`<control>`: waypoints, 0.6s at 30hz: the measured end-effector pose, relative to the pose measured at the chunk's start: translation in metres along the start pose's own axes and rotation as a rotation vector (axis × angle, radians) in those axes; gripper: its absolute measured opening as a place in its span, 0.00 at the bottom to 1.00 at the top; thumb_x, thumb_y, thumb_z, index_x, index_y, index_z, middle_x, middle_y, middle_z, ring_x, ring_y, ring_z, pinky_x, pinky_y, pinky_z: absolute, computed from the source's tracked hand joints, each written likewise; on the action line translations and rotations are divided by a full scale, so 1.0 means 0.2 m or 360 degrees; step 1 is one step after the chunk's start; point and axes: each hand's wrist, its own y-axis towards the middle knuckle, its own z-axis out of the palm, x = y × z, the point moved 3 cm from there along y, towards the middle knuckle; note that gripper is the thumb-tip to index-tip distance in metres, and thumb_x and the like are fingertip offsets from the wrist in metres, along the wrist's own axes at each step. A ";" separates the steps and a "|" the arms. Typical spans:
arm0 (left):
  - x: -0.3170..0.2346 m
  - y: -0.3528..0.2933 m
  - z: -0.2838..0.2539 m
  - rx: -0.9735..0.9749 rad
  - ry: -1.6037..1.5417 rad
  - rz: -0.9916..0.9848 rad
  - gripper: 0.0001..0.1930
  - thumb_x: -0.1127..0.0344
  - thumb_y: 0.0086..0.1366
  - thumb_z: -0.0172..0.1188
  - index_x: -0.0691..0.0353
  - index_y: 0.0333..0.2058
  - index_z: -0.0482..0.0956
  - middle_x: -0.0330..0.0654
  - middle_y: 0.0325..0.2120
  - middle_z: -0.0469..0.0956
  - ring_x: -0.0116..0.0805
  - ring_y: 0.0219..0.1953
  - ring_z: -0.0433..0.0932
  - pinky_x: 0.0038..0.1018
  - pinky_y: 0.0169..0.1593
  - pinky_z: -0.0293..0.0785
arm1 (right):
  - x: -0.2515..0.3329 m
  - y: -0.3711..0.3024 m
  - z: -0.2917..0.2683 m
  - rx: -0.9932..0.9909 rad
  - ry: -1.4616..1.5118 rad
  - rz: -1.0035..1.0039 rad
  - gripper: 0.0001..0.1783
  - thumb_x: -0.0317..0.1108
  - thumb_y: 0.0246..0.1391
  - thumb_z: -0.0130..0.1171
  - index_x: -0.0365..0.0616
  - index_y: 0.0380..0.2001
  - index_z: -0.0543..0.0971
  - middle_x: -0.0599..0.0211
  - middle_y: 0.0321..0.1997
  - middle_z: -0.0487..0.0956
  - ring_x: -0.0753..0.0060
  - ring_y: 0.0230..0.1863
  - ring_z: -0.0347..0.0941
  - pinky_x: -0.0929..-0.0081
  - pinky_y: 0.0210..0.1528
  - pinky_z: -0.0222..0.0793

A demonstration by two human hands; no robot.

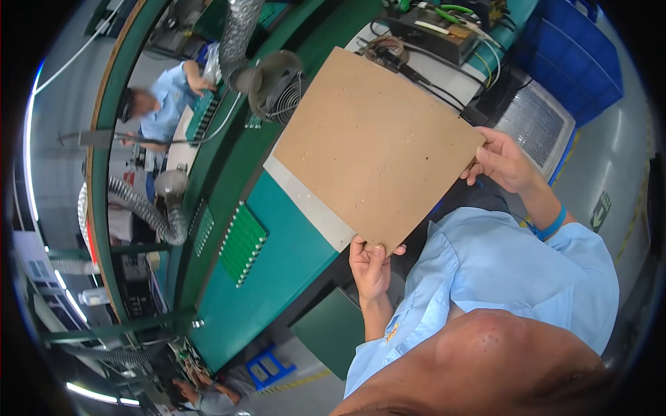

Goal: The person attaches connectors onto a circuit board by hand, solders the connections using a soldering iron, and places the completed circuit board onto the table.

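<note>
A square tan board [374, 145], thin and flat with small dark holes and pale specks, is held up at the bench's edge. My left hand [373, 267] pinches its lower corner, thumb on top. At the right corner my right hand [505, 161] grips the same board, with a blue band round the wrist. Beneath the board a white sheet or panel [312, 204] shows along one side. A green circuit board panel [243, 243] with pale pieces along its edges lies on the green bench mat [277, 277], apart from both hands.
A flexible metal duct [239, 35] ends in a hood [277, 80] beside the board. Beyond the board are a dark device [433, 35] with cables and a blue crate [569, 55]. Across the bench a co-worker [166, 97] handles green boards. A blue stool [270, 367] stands on the floor.
</note>
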 end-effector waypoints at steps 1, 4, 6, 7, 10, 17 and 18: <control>0.00 0.02 0.01 0.0046 -0.0003 0.0017 0.15 0.74 0.77 0.53 0.64 0.59 0.66 0.53 0.48 0.81 0.46 0.40 0.86 0.40 0.50 0.83 | 0.01 -0.01 0.00 0.0051 0.0010 -0.0033 0.21 0.29 0.70 0.57 0.28 0.60 0.71 0.45 0.44 0.84 0.59 0.36 0.85 0.73 0.37 0.84; 0.01 0.08 0.07 0.0099 0.0031 0.0009 0.14 0.74 0.77 0.53 0.63 0.58 0.66 0.53 0.48 0.82 0.45 0.40 0.86 0.40 0.50 0.82 | 0.01 -0.05 0.00 0.0057 -0.0035 -0.0128 0.19 0.29 0.70 0.57 0.28 0.59 0.72 0.45 0.44 0.84 0.59 0.36 0.85 0.73 0.37 0.84; 0.03 0.13 0.12 0.0112 0.0056 0.0018 0.13 0.74 0.77 0.52 0.63 0.58 0.66 0.53 0.48 0.82 0.45 0.39 0.85 0.40 0.50 0.82 | 0.01 -0.07 0.01 0.0088 -0.0084 -0.0188 0.18 0.29 0.70 0.57 0.28 0.57 0.73 0.45 0.43 0.84 0.58 0.37 0.85 0.73 0.37 0.84; 0.04 0.14 0.14 0.0106 0.0055 0.0018 0.13 0.74 0.77 0.52 0.63 0.58 0.66 0.53 0.48 0.82 0.45 0.39 0.85 0.40 0.50 0.82 | 0.01 -0.08 0.01 0.0090 -0.0083 -0.0182 0.18 0.29 0.70 0.57 0.28 0.57 0.73 0.45 0.43 0.84 0.58 0.37 0.85 0.73 0.37 0.84; 0.08 0.18 0.19 0.0166 0.0024 -0.0032 0.15 0.75 0.77 0.52 0.63 0.59 0.66 0.52 0.48 0.81 0.44 0.39 0.85 0.39 0.50 0.82 | 0.00 -0.12 0.00 -0.0066 -0.0072 -0.0138 0.17 0.29 0.70 0.56 0.29 0.56 0.73 0.46 0.42 0.84 0.60 0.36 0.85 0.73 0.37 0.84; 0.17 0.19 0.23 0.0097 -0.0025 -0.0048 0.17 0.77 0.76 0.52 0.64 0.61 0.66 0.53 0.50 0.80 0.46 0.45 0.85 0.37 0.52 0.81 | -0.01 -0.10 0.00 -0.0331 -0.0042 -0.0196 0.14 0.29 0.72 0.52 0.30 0.55 0.74 0.48 0.40 0.84 0.63 0.33 0.84 0.72 0.37 0.83; 0.17 0.20 0.22 0.0144 0.0016 -0.0093 0.18 0.76 0.76 0.53 0.65 0.62 0.66 0.52 0.51 0.80 0.45 0.47 0.84 0.36 0.54 0.80 | -0.01 -0.10 -0.01 -0.0359 -0.0054 -0.0213 0.14 0.29 0.73 0.51 0.30 0.55 0.74 0.49 0.40 0.84 0.64 0.33 0.83 0.72 0.37 0.82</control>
